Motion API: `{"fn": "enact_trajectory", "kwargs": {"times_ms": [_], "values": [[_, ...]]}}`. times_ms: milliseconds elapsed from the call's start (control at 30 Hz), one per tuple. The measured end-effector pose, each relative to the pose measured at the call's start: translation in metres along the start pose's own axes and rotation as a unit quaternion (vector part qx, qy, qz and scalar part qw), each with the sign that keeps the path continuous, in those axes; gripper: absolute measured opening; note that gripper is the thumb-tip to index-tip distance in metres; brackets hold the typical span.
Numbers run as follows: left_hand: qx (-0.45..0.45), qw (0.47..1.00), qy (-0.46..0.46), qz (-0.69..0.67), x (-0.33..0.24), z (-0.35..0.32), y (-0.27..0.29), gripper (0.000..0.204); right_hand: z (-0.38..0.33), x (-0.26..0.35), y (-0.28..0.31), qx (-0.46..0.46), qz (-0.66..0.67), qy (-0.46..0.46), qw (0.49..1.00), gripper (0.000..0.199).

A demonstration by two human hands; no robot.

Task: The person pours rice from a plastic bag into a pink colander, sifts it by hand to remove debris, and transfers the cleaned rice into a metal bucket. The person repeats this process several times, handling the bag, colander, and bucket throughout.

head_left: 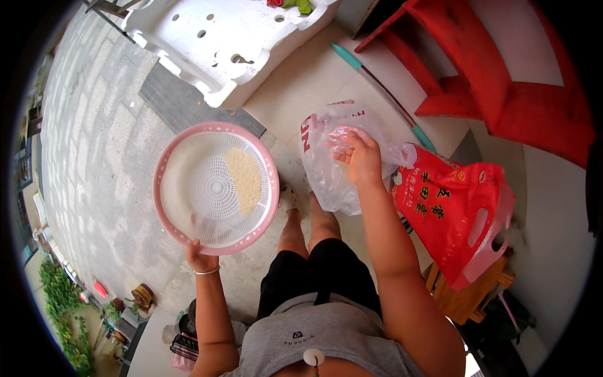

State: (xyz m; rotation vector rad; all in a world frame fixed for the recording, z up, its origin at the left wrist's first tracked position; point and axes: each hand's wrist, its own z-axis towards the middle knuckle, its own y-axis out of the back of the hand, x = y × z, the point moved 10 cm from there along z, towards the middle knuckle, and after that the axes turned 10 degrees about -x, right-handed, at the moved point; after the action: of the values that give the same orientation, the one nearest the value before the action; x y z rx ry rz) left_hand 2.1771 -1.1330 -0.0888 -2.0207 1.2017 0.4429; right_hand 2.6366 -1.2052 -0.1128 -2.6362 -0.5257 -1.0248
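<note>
A round sieve basket (217,187) with a pink, star-dotted rim and a white slotted bottom is held up at the left. My left hand (200,256) grips its near rim. Pale grains that look like rice (244,180) lie in a patch on the right side of its bottom. My right hand (358,154) is at a clear plastic bag (339,188) with red print, its fingers curved and somewhat apart. Part of the film seems to overlap the fingertips. No object shows in that hand. A red printed package (449,217) with a cut-out handle stands right beside the bag.
A white foam crate (220,47) with holes stands ahead. A red wooden rack (487,81) is at the far right, with a teal-ended pole (383,91) on the floor before it. Under the red package is a wooden stool (468,292). Grey paving (103,125) stretches along the left.
</note>
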Motion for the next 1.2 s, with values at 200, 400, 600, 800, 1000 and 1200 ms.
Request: {"fn": "enact_trajectory", "kwargs": {"times_ms": [200,400,600,800,1000,1200], "values": [[0.004,1.0,-0.019,-0.005,-0.007,-0.001,0.004,0.065,0.0,0.064,-0.056,0.08,-0.003,0.039,0.996,0.027],[0.027,0.999,-0.026,-0.016,-0.014,-0.011,-0.01,0.066,0.011,0.102,-0.114,0.138,-0.017,0.063,0.988,0.026],[0.007,0.999,-0.032,-0.011,-0.023,-0.02,0.0,0.067,0.027,0.102,-0.153,0.25,-0.098,0.114,0.957,0.04],[0.005,0.999,-0.053,-0.005,-0.032,-0.028,-0.011,0.068,0.108,0.045,-0.052,0.037,-0.536,0.291,0.792,0.072],[0.032,0.999,-0.036,-0.014,-0.038,-0.042,-0.04,0.071,0.099,-0.051,0.037,-0.008,-0.302,0.078,0.95,0.064],[0.072,0.997,-0.004,-0.021,-0.041,-0.06,-0.085,0.076,-0.022,-0.087,0.084,-0.095,-0.077,0.055,0.991,0.035]]}}
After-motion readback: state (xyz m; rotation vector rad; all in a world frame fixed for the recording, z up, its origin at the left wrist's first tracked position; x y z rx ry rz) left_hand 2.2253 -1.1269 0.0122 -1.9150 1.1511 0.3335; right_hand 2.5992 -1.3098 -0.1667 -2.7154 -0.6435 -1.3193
